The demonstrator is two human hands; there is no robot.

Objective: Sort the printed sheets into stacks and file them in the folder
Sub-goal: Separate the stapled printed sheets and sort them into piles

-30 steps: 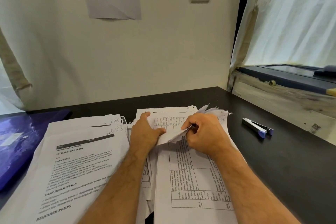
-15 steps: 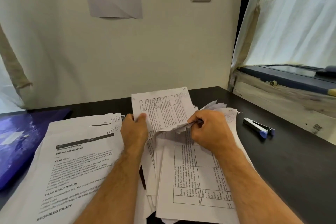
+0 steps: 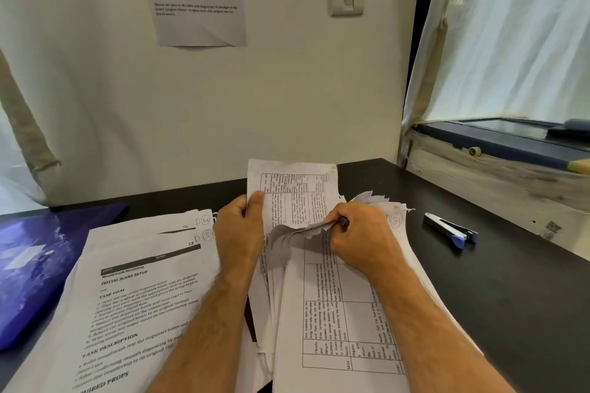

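The left hand (image 3: 238,226) pinches the left edge of a printed sheet with a table (image 3: 295,193), thumb on its face, and holds that sheet raised and tilted up toward the wall above the middle stack of sheets (image 3: 338,313). The right hand (image 3: 362,234) is curled tight around the crumpled lower part of the same sheet, just right of the left hand, so the paper bunches between the two grips. The middle stack lies on the black desk (image 3: 510,290) under both forearms. A second stack of printed sheets (image 3: 134,297) lies just to its left, overlapping the edge of a blue folder (image 3: 35,265) at the desk's left end. A blue and white stapler (image 3: 450,228) lies apart to the right.
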